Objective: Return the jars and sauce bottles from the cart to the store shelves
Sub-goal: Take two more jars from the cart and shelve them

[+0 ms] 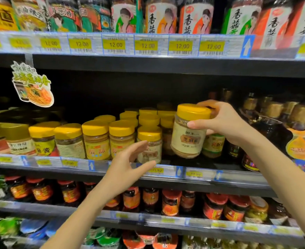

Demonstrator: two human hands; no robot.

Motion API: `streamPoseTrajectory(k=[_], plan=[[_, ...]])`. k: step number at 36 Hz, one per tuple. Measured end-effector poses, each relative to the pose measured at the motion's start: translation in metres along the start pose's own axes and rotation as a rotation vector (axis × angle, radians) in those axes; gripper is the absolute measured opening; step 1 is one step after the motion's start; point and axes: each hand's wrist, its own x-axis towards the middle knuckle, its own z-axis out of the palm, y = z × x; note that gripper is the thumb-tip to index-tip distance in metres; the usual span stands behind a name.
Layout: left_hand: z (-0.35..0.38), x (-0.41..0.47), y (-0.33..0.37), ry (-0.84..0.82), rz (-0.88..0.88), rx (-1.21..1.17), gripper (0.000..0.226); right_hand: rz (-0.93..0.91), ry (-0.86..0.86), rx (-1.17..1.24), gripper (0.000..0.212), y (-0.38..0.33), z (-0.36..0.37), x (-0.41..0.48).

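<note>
A person's right hand [225, 123] grips a yellow-lidded jar [189, 131] of pale paste, thumb across its front and fingers wrapped behind the lid. The jar is tilted, raised just above the middle shelf [198, 174], to the right of a row of similar yellow-lidded jars [96, 139]. The left hand [128, 164] is empty, fingers loosely spread and curved, just in front of a smaller jar [150, 144] at the shelf's near edge; whether they touch is unclear.

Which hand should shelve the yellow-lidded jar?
Right. The right hand already grips the yellow-lidded jar above the shelf gap. The left hand is open, empty, by the front matching jar.
</note>
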Motion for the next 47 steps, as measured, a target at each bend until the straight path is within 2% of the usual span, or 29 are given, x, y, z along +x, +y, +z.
streamPoseTrajectory(k=[4,7,10,12,14,16,19,22,27,33,40,47], plan=[[-0.012,-0.015,-0.019,0.063,-0.032,0.176,0.066,0.071,0.007,-0.009,0.093,0.023,0.007,0.009],[-0.017,-0.024,-0.029,0.057,0.021,0.415,0.072,0.123,-0.007,0.021,0.074,0.039,0.015,0.015],[-0.018,-0.030,-0.041,0.043,0.075,0.596,0.074,0.155,-0.026,0.020,0.076,0.054,0.023,0.018],[-0.019,-0.032,-0.047,0.028,0.110,0.709,0.071,0.172,-0.024,0.013,0.083,0.061,0.029,0.018],[-0.018,-0.033,-0.049,0.007,0.120,0.777,0.070,0.181,-0.023,0.011,0.104,0.065,0.034,0.018],[-0.017,-0.034,-0.049,0.007,0.110,0.748,0.072,0.158,-0.014,0.025,0.114,0.071,0.035,0.019],[-0.017,-0.034,-0.051,0.022,0.109,0.722,0.075,0.124,-0.018,0.032,0.108,0.071,0.037,0.020],[-0.017,-0.034,-0.053,0.004,0.089,0.698,0.079,0.094,-0.042,0.010,0.091,0.071,0.039,0.022],[-0.015,-0.037,-0.052,0.018,0.076,0.658,0.080,0.079,-0.060,0.011,0.082,0.076,0.040,0.026],[-0.010,-0.039,-0.050,0.035,0.057,0.613,0.072,0.070,-0.075,0.031,0.076,0.076,0.043,0.027],[-0.009,-0.041,-0.052,0.039,0.037,0.600,0.082,0.053,-0.072,0.034,0.073,0.070,0.054,0.027],[-0.009,-0.041,-0.047,0.020,0.014,0.597,0.073,0.061,-0.072,0.014,0.075,0.069,0.055,0.026]])
